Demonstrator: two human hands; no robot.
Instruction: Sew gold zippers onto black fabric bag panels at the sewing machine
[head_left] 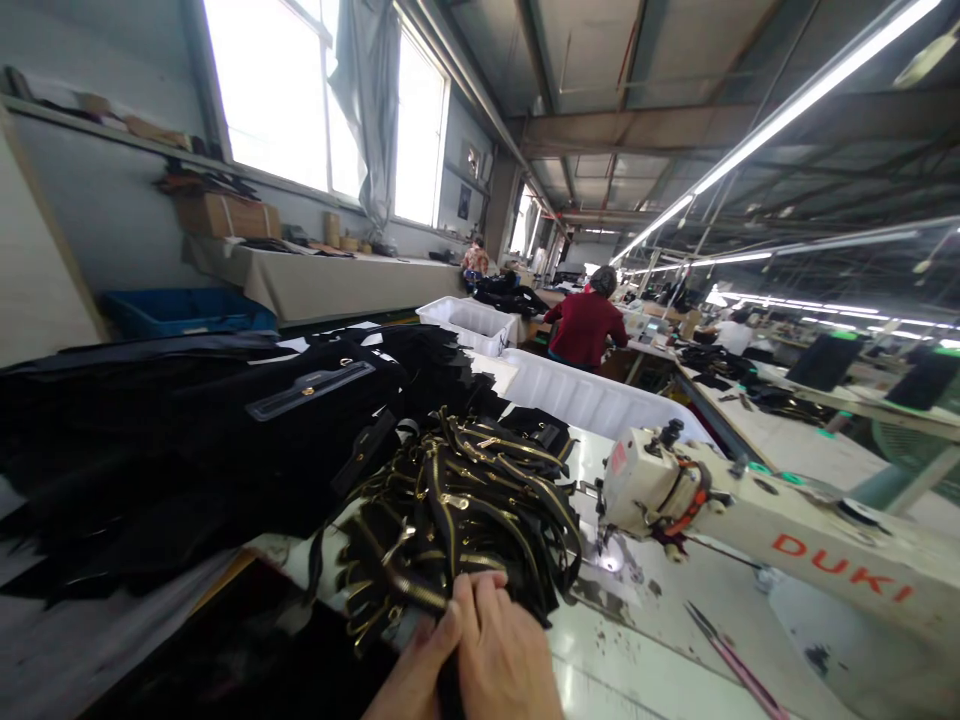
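Observation:
At the bottom middle, my left hand and my right hand are close together, fingers closed. Between them both grip a black zipper with gold teeth, its tape running down toward me. Just beyond my fingers lies a heap of similar black zippers with gold teeth and metal pulls. To the left spreads a large pile of black fabric pieces, one bearing a dark, glossy-edged strip. My fingertips partly hide the zipper where I pinch it.
A white sewing machine stands at the right, its needle area lit. Pink-handled tweezers lie on its table. White plastic bins stand beyond, and a person in a red top sits further back. A blue crate is at left.

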